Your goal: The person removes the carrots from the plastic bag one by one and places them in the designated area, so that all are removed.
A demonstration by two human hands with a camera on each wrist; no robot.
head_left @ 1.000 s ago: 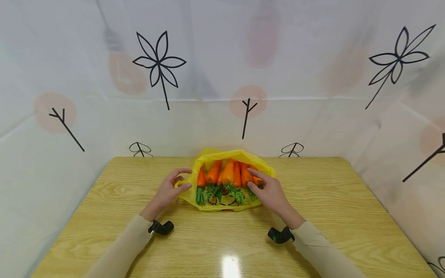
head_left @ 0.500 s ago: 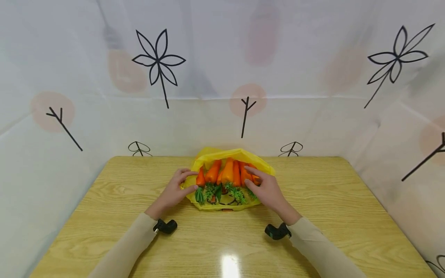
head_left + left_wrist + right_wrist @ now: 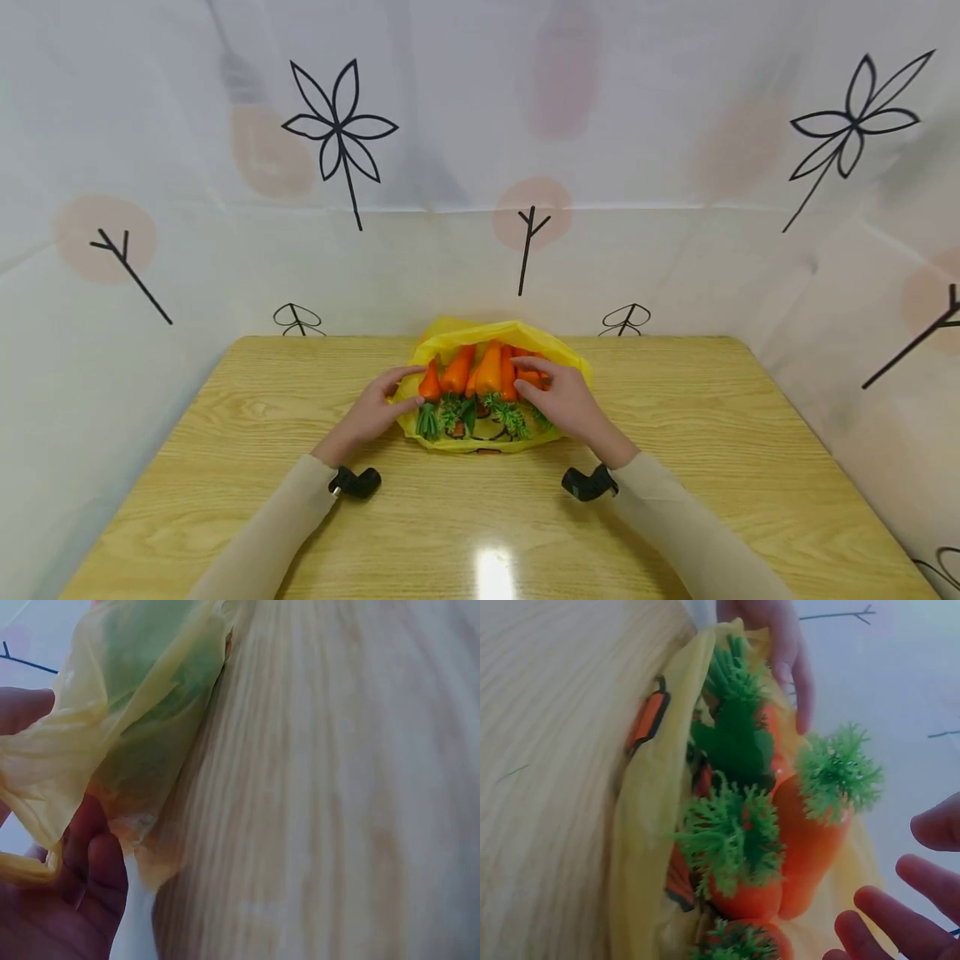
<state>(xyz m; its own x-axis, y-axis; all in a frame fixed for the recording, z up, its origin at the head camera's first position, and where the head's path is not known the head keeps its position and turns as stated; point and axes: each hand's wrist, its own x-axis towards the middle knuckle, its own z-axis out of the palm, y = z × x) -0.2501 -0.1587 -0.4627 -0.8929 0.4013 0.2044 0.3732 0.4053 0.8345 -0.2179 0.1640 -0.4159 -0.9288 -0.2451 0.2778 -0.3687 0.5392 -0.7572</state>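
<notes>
Your beige-sleeved left arm (image 3: 266, 527) and matching right arm (image 3: 693, 527) extend forward, angled inward. Bare left hand (image 3: 369, 412): thumb and index apart, lower fingers bent. Bare right hand (image 3: 567, 404): fingers loosely spread, thumb off index.

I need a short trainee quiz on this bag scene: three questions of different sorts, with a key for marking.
1. True or false: the carrots lie inside the yellow bag.

2. Multiple choice: in the head view, which end of the carrots lies nearer the person?
A) the pointed tips
B) the green tops

3. Short answer: in the head view, which hand covers more of the carrots?

Key:
1. True.
2. B.
3. The right hand; the left hand is at the bag's left edge.
</notes>
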